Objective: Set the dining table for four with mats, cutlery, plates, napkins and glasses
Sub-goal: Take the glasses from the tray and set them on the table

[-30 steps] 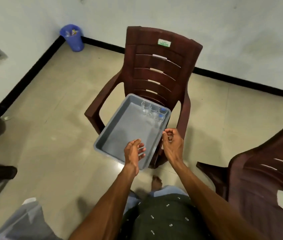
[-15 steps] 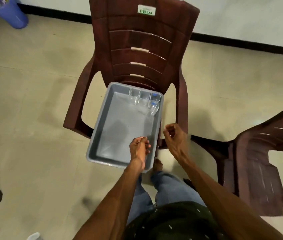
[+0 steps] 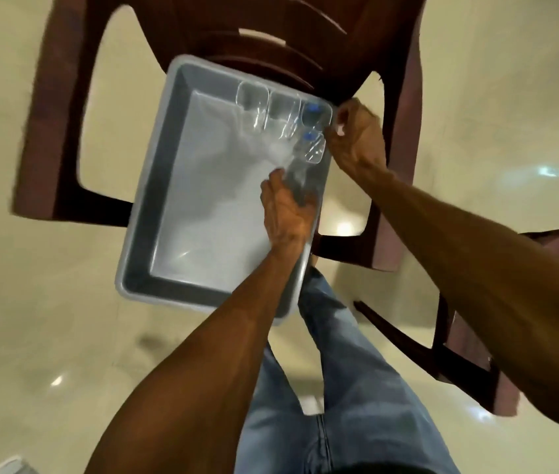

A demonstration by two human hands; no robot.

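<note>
A grey plastic tray rests on the seat of a dark red plastic chair. Several clear glasses stand in the tray's far right corner, two of them with a blue spot at the bottom. My left hand is inside the tray near its right wall and grips a blurred clear glass. My right hand is at the tray's far right corner, with curled fingertips against the rim of a blue-spotted glass. Blur hides whether it holds that glass.
A second dark red chair stands close on the right, beside my right forearm. My jeans-clad legs are just before the tray. Shiny cream floor tiles spread to the left.
I have leaned in over the chair. My left hand went deeper into the tray toward the glasses. My right hand moved from the tray's near right edge up to its far right corner.
</note>
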